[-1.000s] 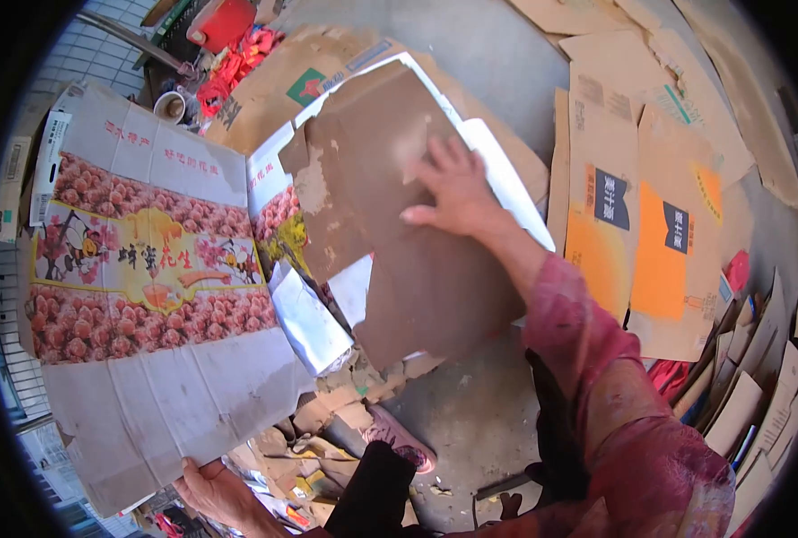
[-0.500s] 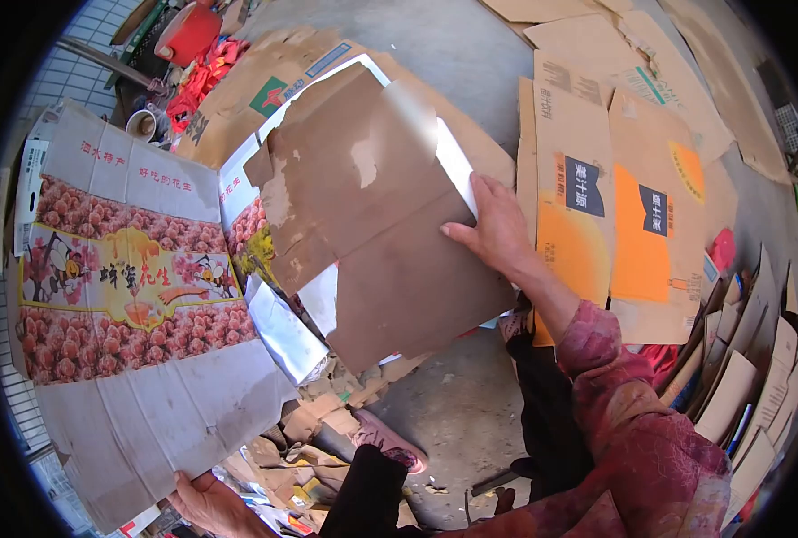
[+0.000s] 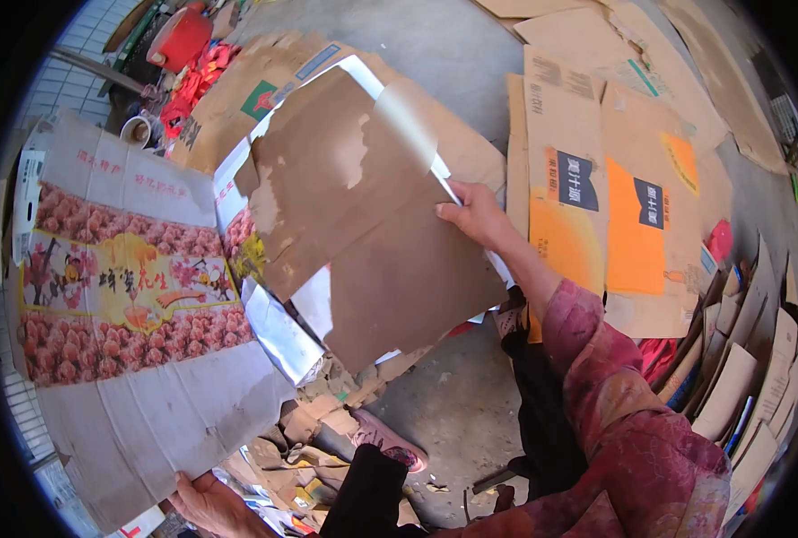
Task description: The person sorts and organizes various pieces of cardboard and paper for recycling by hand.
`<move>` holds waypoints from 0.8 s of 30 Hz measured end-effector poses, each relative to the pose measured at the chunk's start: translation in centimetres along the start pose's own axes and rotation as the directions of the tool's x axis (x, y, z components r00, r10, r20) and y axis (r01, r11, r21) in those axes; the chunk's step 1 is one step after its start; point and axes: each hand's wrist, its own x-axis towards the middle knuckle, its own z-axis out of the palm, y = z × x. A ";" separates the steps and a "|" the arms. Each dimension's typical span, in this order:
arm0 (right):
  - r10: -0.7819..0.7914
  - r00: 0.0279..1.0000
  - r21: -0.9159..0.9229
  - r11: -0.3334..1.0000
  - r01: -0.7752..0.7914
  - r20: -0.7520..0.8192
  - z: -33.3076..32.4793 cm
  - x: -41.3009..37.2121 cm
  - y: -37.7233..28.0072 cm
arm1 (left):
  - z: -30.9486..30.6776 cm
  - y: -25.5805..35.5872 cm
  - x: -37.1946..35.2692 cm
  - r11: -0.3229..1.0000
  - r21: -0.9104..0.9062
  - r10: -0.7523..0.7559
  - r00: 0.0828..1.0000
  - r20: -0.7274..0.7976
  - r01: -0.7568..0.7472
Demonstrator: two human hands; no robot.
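My right hand [image 3: 472,215] grips the right edge of a brown cardboard sheet [image 3: 372,224] with a torn, patchy surface, its thumb lying on top. White edges show from under that sheet. At the lower left, my left hand [image 3: 212,504] is closed on the bottom edge of a flattened printed carton [image 3: 139,305] with peanut pictures, a yellow label and red characters. Its fingers are partly hidden behind the carton. Between the two sheets, a folded white piece of card [image 3: 282,330] sticks out.
Flattened orange-printed cartons [image 3: 636,242] lie on the floor to the right. Upright cardboard pieces [image 3: 731,386] are packed at the lower right. A red bucket [image 3: 179,38] and a cup [image 3: 137,132] stand at the upper left. Cardboard scraps [image 3: 309,475] lie near my feet.
My right hand and the brown sheet's right edge have shifted slightly left. My left hand stays at the printed carton's bottom edge.
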 end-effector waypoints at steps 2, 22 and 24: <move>0.020 0.997 -0.272 0.961 -0.038 -0.068 0.4 0.4 0.9 | -0.5 -1.2 0.7 0.980 -0.199 0.013 0.998 0.066 0.000; -0.347 0.881 -0.647 0.599 0.471 0.321 5.9 -2.7 -7.6 | 1.4 2.4 -2.1 0.878 -0.465 -0.086 0.992 0.090 0.118; -0.194 0.895 -0.729 0.524 0.440 0.401 7.4 -2.2 -5.1 | 1.1 2.4 -3.2 0.945 -0.303 -0.076 0.983 0.164 0.124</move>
